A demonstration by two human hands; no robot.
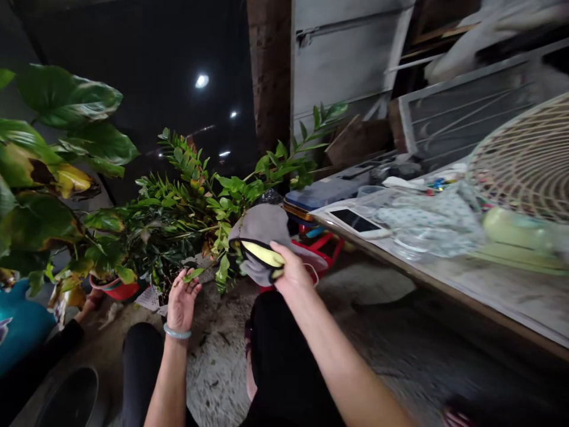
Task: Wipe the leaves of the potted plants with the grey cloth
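Note:
My right hand (291,267) is closed on the edge of a grey cloth cap-like item (267,220). It has black trim, and a pale yellow-green inside shows at its opening. Its exact kind is unclear. To the left, my left hand (182,299) is palm up with fingers curled, a light blue bangle on its wrist. A small green leaf (194,274) lies between its thumb and fingers. Leafy potted plants (178,219) spread just beyond both hands, and some stems hang beside the grey item.
On the right, a table (444,279) bears a white phone (358,222), a clear round lid and a fan (524,160). A red stool (326,246) stands under its corner. At left are a red pot (116,289), a dark bucket (69,397) and part of another person.

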